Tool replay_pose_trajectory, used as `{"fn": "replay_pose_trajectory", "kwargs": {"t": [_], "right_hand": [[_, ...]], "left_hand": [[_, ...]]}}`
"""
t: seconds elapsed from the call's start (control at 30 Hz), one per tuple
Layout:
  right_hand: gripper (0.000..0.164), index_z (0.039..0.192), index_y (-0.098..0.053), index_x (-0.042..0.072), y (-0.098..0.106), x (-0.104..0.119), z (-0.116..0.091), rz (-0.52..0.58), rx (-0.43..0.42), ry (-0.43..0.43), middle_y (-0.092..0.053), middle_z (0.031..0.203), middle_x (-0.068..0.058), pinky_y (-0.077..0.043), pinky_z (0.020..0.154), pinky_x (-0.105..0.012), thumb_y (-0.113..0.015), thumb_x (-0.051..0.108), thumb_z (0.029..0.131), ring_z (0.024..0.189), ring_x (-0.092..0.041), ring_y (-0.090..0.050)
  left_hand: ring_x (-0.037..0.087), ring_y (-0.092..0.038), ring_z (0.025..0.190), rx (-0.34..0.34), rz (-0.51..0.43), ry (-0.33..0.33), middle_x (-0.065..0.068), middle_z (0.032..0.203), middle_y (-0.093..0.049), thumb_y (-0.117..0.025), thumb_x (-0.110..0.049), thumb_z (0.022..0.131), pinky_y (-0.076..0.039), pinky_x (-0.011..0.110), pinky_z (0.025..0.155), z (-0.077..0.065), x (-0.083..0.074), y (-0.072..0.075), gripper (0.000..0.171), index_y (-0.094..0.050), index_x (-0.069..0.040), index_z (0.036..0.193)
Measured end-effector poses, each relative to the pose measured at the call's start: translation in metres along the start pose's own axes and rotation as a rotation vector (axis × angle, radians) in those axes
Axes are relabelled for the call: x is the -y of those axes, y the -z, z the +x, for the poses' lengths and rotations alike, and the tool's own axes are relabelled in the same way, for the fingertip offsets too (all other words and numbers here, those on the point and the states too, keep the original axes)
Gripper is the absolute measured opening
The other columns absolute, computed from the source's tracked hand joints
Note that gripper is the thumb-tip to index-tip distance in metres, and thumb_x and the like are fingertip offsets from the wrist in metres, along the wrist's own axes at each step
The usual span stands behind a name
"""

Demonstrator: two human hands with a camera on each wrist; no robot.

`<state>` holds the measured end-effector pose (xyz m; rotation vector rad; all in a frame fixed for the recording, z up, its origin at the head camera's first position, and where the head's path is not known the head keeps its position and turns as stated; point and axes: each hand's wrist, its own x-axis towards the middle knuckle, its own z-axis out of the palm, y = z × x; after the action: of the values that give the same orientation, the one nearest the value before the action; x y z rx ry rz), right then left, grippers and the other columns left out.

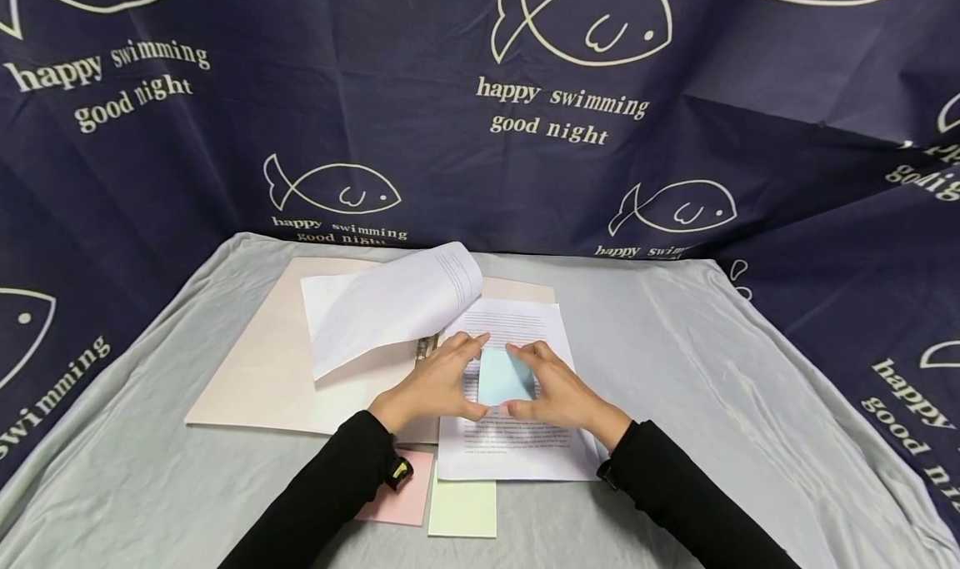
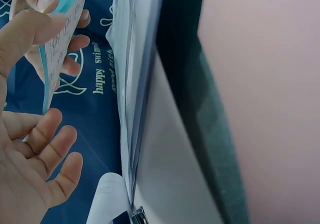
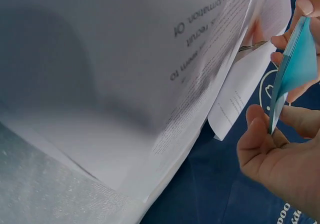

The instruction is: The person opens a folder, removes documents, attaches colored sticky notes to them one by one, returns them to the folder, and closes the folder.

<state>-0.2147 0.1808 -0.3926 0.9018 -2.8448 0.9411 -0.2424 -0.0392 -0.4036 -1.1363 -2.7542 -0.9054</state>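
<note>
A light blue sticky note pad [image 1: 504,375] is held between both hands, above a printed sheet. My left hand [image 1: 435,383] grips its left side between thumb and fingers; in the left wrist view the other fingers [image 2: 62,141] are spread and loosely bent. At the pad's right side, my right hand [image 1: 561,390] pinches it with thumb and fingertips. The right wrist view shows the pad [image 3: 298,61] edge-on, its blue top sheet bowed away from the layers beneath. Writing or print covers the pad's white face [image 2: 62,41] in the left wrist view.
Printed sheets [image 1: 517,461] lie on the right half of an open pale folder [image 1: 262,361] with a metal clip [image 1: 423,348]. A curled page [image 1: 397,302] stands over its left half. Pink [image 1: 405,498] and pale green [image 1: 462,511] note pads lie near the front.
</note>
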Motion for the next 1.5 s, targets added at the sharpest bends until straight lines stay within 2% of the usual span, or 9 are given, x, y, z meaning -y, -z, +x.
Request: {"fn": "replay_pose_trajectory", "kwargs": {"t": [0.27,0.53,0.63,0.77,0.87,1.0,1.17,1.33,1.5], "right_hand": [[0.064,0.13,-0.049,-0.007,0.0,-0.001,0.003,0.081,-0.063,0.003,-0.054,0.111,-0.009,-0.047,0.065,-0.027,-0.072,0.025,0.08,0.078,-0.015,-0.052],[0.052,0.128,-0.053,-0.003,-0.001,-0.004,0.003,0.127,-0.093,-0.001,-0.055,0.113,-0.01,-0.047,0.062,-0.026,-0.066,0.023,0.086,0.071,-0.014,-0.051],[0.042,0.124,-0.058,0.0,-0.003,-0.007,0.002,0.116,-0.15,0.053,-0.056,0.115,-0.012,-0.048,0.063,-0.029,-0.064,0.02,0.088,0.079,-0.017,-0.054],[0.024,0.109,-0.068,0.004,-0.007,-0.01,0.002,0.018,-0.273,0.191,-0.055,0.118,-0.016,-0.046,0.077,-0.042,-0.063,0.013,0.087,0.102,-0.027,-0.053],[0.013,0.092,-0.072,0.005,-0.009,-0.01,0.003,-0.065,-0.396,0.283,-0.059,0.109,-0.013,-0.04,0.08,-0.045,-0.063,0.009,0.084,0.101,-0.029,-0.052],[0.008,0.079,-0.071,0.006,-0.008,-0.009,0.004,-0.083,-0.502,0.31,-0.065,0.083,-0.001,-0.033,0.066,-0.034,-0.063,0.006,0.077,0.077,-0.018,-0.057],[0.008,0.077,-0.071,0.006,-0.005,-0.01,0.003,-0.037,-0.489,0.249,-0.064,0.07,0.005,-0.035,0.061,-0.03,-0.066,0.0,0.074,0.06,-0.009,-0.056],[0.008,0.08,-0.071,0.003,-0.003,-0.012,0.002,0.023,-0.46,0.199,-0.064,0.07,0.003,-0.045,0.054,-0.035,-0.067,-0.004,0.076,0.06,-0.007,-0.056],[0.008,0.081,-0.07,0.002,-0.004,-0.011,0.002,0.048,-0.438,0.172,-0.065,0.072,0.001,-0.046,0.049,-0.03,-0.068,-0.004,0.077,0.06,-0.009,-0.056]], "left_hand": [[0.015,-0.046,0.085,0.008,-0.116,0.001,0.003,0.104,-0.041,-0.08,-0.029,0.064,-0.043,0.025,0.069,0.001,-0.002,0.0,0.096,-0.034,0.005,0.14],[0.012,-0.054,0.08,-0.025,-0.363,0.047,0.007,0.101,-0.045,-0.07,-0.002,0.078,-0.048,0.024,0.066,0.0,0.001,-0.003,0.067,-0.039,0.007,0.137],[0.014,-0.056,0.082,-0.034,-0.474,0.096,0.007,0.101,-0.047,-0.068,0.002,0.079,-0.049,0.025,0.066,-0.001,0.001,-0.003,0.061,-0.043,0.005,0.135],[0.016,-0.057,0.084,-0.044,-0.588,0.148,0.009,0.102,-0.047,-0.065,0.004,0.08,-0.048,0.026,0.068,-0.001,0.002,-0.003,0.057,-0.045,0.004,0.134],[0.015,-0.057,0.081,-0.056,-0.593,0.15,0.01,0.102,-0.047,-0.063,0.006,0.081,-0.047,0.025,0.067,-0.002,0.002,-0.003,0.054,-0.047,0.003,0.132],[0.014,-0.056,0.074,-0.068,-0.561,0.124,0.01,0.097,-0.05,-0.06,0.006,0.081,-0.047,0.026,0.064,-0.004,0.004,-0.005,0.048,-0.05,0.002,0.129],[0.013,-0.057,0.069,-0.071,-0.543,0.088,0.006,0.088,-0.054,-0.054,0.008,0.082,-0.047,0.027,0.058,-0.007,0.007,-0.006,0.044,-0.053,0.001,0.125],[0.015,-0.056,0.071,-0.074,-0.557,0.072,0.007,0.086,-0.055,-0.052,0.011,0.082,-0.045,0.024,0.056,-0.008,0.004,0.0,0.043,-0.053,0.004,0.124],[0.017,-0.055,0.071,-0.075,-0.568,0.087,0.011,0.086,-0.057,-0.055,0.011,0.082,-0.043,0.022,0.057,-0.011,0.004,0.0,0.041,-0.051,0.006,0.123]]}}
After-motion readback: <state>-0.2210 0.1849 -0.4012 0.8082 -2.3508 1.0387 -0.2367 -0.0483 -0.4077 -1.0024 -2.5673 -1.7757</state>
